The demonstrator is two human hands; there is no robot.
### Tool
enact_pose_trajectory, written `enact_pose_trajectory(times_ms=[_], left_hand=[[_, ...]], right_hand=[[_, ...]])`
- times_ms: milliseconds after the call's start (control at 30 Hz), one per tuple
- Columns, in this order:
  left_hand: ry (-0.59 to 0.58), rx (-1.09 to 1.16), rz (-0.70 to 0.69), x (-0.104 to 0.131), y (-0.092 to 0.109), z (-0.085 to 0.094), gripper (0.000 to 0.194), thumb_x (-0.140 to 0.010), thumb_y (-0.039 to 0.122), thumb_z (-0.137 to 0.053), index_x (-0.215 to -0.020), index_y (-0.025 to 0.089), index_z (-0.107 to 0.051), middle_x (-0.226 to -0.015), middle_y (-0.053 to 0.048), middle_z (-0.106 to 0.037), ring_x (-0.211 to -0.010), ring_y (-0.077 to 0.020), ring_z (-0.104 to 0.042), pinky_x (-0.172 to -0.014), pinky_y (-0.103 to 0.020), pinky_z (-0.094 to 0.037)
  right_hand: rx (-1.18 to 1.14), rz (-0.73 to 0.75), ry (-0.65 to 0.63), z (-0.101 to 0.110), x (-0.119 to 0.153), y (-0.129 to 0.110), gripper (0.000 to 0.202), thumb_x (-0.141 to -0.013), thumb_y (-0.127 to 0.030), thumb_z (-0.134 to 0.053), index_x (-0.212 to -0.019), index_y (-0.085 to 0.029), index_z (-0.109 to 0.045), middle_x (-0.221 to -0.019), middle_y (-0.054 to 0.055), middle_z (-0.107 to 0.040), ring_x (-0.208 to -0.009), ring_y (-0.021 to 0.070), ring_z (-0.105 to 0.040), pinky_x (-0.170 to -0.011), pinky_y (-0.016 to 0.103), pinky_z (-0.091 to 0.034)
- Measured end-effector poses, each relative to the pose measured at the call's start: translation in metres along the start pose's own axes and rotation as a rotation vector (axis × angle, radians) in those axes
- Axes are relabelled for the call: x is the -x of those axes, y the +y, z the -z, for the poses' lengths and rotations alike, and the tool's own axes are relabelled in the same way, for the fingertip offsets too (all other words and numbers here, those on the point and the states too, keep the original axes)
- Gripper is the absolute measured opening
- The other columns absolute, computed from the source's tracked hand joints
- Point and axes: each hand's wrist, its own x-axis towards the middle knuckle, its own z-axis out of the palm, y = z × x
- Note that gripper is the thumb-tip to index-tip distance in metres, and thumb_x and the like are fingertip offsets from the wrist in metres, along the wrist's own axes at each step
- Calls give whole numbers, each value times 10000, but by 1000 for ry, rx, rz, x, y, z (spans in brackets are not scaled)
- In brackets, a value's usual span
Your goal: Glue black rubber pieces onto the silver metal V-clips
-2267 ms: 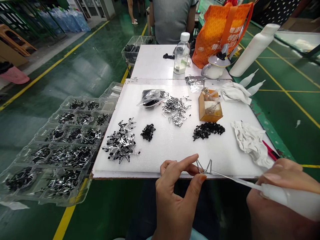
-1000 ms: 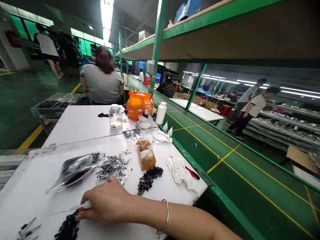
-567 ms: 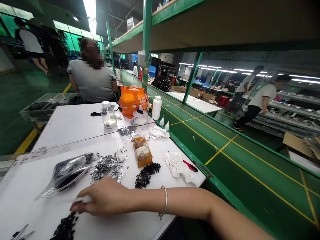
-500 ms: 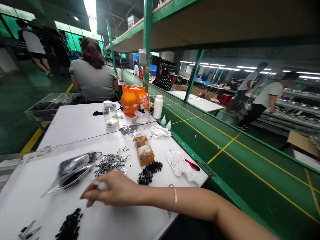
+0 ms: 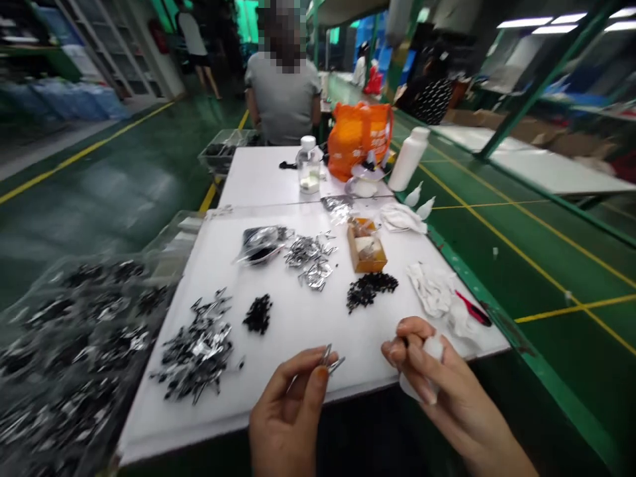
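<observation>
Near the front edge of the white table (image 5: 288, 311), my left hand (image 5: 291, 407) pinches a small bent metal clip (image 5: 336, 364) between thumb and index finger. To its right, my right hand (image 5: 452, 384) is closed around a small white squeeze bottle (image 5: 433, 348). Its thumb and fingertip meet at something dark, too small to make out. Beyond my hands lie two heaps of little black parts, one on the left (image 5: 258, 314) and one on the right (image 5: 370, 290). Loose metal clips (image 5: 308, 255) are heaped farther back. A larger pile of clips with black pieces (image 5: 199, 351) covers the left side.
A plastic bag (image 5: 262, 244) and an amber box (image 5: 368, 262) stand mid-table. White cloths (image 5: 430, 288) and a red-black cutter (image 5: 473, 309) lie right. Behind are a clear jar (image 5: 309, 169), orange bag (image 5: 350, 149) and white bottle (image 5: 408, 159). Bins (image 5: 84, 344) flank the left.
The view has swung left. My right hand has drawn back from over the table to its front edge, still with the white bottle. My left hand has come into view with a metal clip.
</observation>
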Motion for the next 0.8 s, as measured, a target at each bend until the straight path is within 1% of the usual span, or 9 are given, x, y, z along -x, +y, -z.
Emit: enact_pose_trajectory(times_ms=[67, 133, 167, 267, 333, 400, 567, 733, 800], left_hand=[[-5, 51, -34, 4, 4, 0, 194, -736, 361, -976, -790, 223, -851, -967, -46, -851, -943, -210, -836, -856, -190, -654], [-45, 69, -54, 6, 5, 4, 118, -759, 281, -961, -779, 226, -859, -1021, -47, -834, -937, -203, -835, -861, -206, -660], [-67, 68, -61, 7, 5, 6, 88, -775, 252, -948, -786, 230, -863, -1039, -49, -828, -943, -200, -834, -864, -210, -659], [-105, 48, -77, 9, 3, 9, 53, -829, 197, -898, -818, 242, -871, -1075, -50, -816, -1009, -194, -821, -890, -204, -644], [-110, 44, -81, 11, 2, 7, 59, -846, 190, -876, -822, 244, -872, -1078, -51, -814, -1027, -195, -812, -884, -207, -642], [-96, 56, -69, 14, 2, 3, 55, -844, 198, -870, -808, 240, -866, -1071, -52, -813, -975, -196, -812, -853, -228, -648], [-44, 56, -48, 21, 1, -6, 48, -821, 205, -862, -781, 232, -855, -1048, -47, -802, -893, -190, -795, -840, -263, -630], [-60, 30, -60, 22, -1, -5, 54, -835, 204, -836, -795, 232, -858, -1034, -44, -789, -909, -196, -780, -867, -280, -614], [-66, 25, -59, 22, -2, -5, 57, -841, 204, -830, -805, 235, -861, -1038, -45, -788, -908, -196, -774, -876, -287, -610]], right_hand=[[-15, -20, 25, 0, 9, 6, 390, -750, -487, -940, -1000, -277, -726, -680, -12, -665, -463, 79, -442, -573, 292, -481], [-12, -27, 17, 1, 14, 11, 368, -755, -460, -939, -980, -280, -711, -721, -13, -691, -393, 35, -319, -533, 301, -482], [-6, -34, 2, 2, 16, 13, 360, -755, -456, -939, -959, -277, -702, -708, -14, -687, -382, 32, -295, -506, 299, -471], [20, -61, -71, 5, 19, 16, 339, -768, -447, -926, -939, -277, -688, -688, 6, -691, -381, 62, -348, -445, 290, -428], [37, -69, -105, 8, 19, 18, 320, -792, -452, -903, -958, -282, -688, -760, 46, -733, -413, 98, -444, -424, 286, -409], [43, -60, -116, 10, 20, 18, 309, -805, -456, -890, -970, -288, -690, -821, 67, -754, -436, 117, -492, -410, 285, -397], [21, 2, -75, 7, 21, 19, 269, -813, -413, -899, -946, -296, -697, -848, 25, -710, -405, 55, -367, -414, 277, -381], [-19, 48, -5, -9, 24, 14, 274, -757, -418, -953, -839, -291, -724, -724, -33, -585, -434, 40, -347, -526, 279, -498], [-32, 47, 23, -16, 23, 11, 281, -740, -438, -965, -800, -287, -735, -721, -39, -581, -418, 22, -347, -534, 272, -503]])
